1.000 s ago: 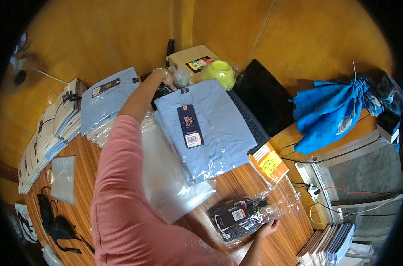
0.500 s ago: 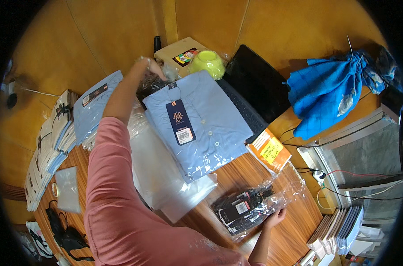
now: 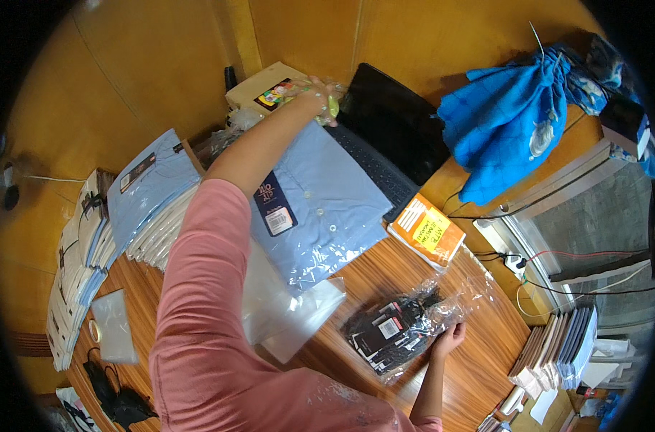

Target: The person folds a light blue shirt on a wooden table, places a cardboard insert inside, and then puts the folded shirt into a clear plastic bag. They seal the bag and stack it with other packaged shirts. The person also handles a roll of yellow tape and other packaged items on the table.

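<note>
My left hand (image 3: 313,99) reaches across to the back of the desk and is closed over a yellow-green bowl (image 3: 332,108) in clear plastic, mostly covered by the hand. Under that forearm lies a folded light-blue shirt (image 3: 342,198) in a clear sleeve, with a dark hang tag (image 3: 275,205) on its front. At the right, my right hand (image 3: 450,341) grips the edge of a clear plastic bag (image 3: 442,317). Inside the bag are several black hang tags (image 3: 381,338). Empty clear sleeves (image 3: 306,317) lie partly beneath the shirt.
Behind the shirt stands an open laptop (image 3: 396,122) beside a cardboard box (image 3: 259,86). An orange notebook (image 3: 428,229) lies right of the shirt. Stacks of folded shirts (image 3: 151,180) line the left, more packed shirts (image 3: 554,353) the right. A blue cloth (image 3: 500,122) hangs at the wall.
My left hand has moved right, from the dark bundle behind the shirt onto the yellow-green bowl. My right hand stays on the bag of tags. The whole view has shifted slightly.
</note>
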Demonstrator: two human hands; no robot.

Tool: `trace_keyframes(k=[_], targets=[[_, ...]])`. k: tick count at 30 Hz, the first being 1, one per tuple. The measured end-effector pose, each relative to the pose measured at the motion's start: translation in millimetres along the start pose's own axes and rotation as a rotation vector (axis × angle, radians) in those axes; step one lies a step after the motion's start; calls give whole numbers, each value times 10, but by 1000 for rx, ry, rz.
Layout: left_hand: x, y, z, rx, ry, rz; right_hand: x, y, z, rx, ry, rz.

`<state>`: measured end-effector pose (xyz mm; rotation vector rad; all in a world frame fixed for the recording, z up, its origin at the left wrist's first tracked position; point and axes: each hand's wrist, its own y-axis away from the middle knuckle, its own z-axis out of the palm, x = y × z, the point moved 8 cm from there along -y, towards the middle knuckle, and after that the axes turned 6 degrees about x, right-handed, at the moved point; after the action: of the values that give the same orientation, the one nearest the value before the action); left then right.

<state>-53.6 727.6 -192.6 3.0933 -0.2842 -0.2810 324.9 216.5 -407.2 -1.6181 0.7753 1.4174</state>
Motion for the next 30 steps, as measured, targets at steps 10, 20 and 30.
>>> trace_keyframes(k=[10, 20, 30], targets=[[-873, -241, 240, -130, 999, 31, -56, 40, 35, 51, -71, 31], [-1161, -246, 800, -520, 1232, -141, 6, 14, 65, -20, -34, 34], [-814, -309, 730, -353, 1316, -152, 113, -20, -85, 27, 36, 31]])
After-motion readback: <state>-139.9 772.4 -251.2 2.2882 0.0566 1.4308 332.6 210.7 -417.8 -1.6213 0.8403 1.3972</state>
